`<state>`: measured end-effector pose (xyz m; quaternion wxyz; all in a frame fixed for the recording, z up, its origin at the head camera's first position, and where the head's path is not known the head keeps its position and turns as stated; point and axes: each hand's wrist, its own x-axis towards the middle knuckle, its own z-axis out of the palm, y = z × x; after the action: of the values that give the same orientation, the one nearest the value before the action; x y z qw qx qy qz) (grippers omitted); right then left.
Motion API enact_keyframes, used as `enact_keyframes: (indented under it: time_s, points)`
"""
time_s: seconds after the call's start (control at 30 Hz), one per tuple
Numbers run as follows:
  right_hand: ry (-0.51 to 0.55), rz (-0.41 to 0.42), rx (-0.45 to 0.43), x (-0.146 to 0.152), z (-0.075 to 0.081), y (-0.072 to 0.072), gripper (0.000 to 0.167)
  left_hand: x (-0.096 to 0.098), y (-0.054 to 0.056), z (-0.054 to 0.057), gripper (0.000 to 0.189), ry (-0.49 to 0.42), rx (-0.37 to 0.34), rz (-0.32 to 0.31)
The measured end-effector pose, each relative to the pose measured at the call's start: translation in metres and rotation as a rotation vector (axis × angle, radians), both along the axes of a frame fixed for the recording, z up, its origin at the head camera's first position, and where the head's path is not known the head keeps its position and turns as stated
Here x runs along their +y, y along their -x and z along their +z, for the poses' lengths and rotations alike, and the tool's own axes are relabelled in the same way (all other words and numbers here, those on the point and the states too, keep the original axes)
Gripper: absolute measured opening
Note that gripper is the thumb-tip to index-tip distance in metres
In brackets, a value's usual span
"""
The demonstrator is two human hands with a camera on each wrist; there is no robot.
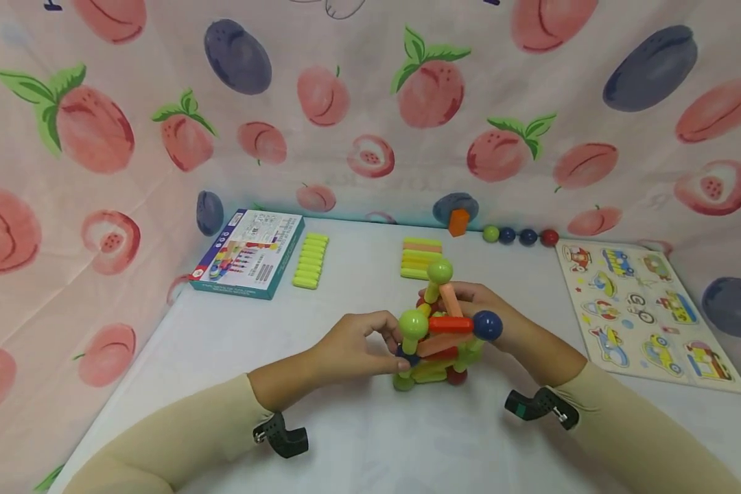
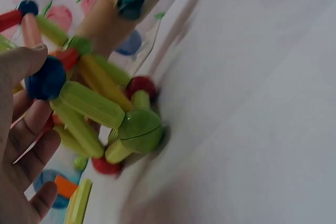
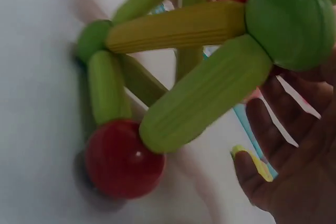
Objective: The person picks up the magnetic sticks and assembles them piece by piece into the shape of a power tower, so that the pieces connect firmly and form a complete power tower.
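A frame of coloured sticks and balls, like a magnetic building set (image 1: 450, 324), stands on the white table in the head view. My left hand (image 1: 353, 345) pinches a dark blue ball (image 2: 46, 78) on its left side between thumb and fingers. My right hand (image 1: 483, 303) holds the frame from its far right side, with its fingertips partly hidden behind the sticks. In the right wrist view, that hand meets the frame around a large green ball (image 3: 291, 22). A red ball (image 3: 125, 158) at the frame's base rests on the table.
A boxed set (image 1: 247, 254) lies at the back left, beside a row of lime sticks (image 1: 311, 261). More sticks (image 1: 421, 259) lie behind the frame. Loose balls (image 1: 527, 237) and an orange piece (image 1: 459, 221) are at the back. A picture board (image 1: 651, 312) lies right.
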<state>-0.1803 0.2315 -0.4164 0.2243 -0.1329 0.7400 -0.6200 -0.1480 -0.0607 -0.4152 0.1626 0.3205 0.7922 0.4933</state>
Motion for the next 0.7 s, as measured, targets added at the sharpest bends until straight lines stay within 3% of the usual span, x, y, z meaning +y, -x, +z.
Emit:
enact_keyframes:
  time_s: [0.17, 0.23, 0.3, 0.37, 0.43, 0.5, 0.57, 0.7]
  points:
    - [0.070, 0.189, -0.043, -0.004, -0.002, 0.013, 0.035, 0.010, -0.012, -0.003, 0.032, -0.027, 0.089, -0.029]
    - [0.090, 0.222, -0.054, -0.004, -0.004, 0.015, 0.032, 0.012, -0.015, -0.003, 0.033, -0.040, 0.104, -0.036]
    - [0.091, 0.189, -0.055, -0.003, -0.005, 0.014, 0.031, 0.012, -0.016, -0.003, 0.033, -0.046, 0.109, -0.052]
    - [0.059, 0.099, -0.045, -0.001, -0.008, 0.009, 0.033, 0.007, -0.011, -0.005, 0.029, -0.040, 0.119, -0.083]
    - [0.011, -0.028, -0.028, 0.004, -0.011, 0.001, 0.035, -0.003, -0.001, -0.006, 0.025, -0.017, 0.121, -0.108]
    - [-0.050, -0.149, -0.004, 0.011, -0.014, -0.010, 0.037, -0.020, 0.017, -0.007, 0.023, 0.037, 0.147, -0.099]
    - [-0.097, -0.225, 0.034, 0.019, -0.016, -0.022, 0.041, -0.040, 0.039, -0.007, 0.023, 0.143, 0.203, -0.005]
    - [-0.136, -0.291, 0.103, 0.034, -0.016, -0.049, 0.048, -0.080, 0.077, -0.008, 0.027, 0.485, 0.384, 0.242]
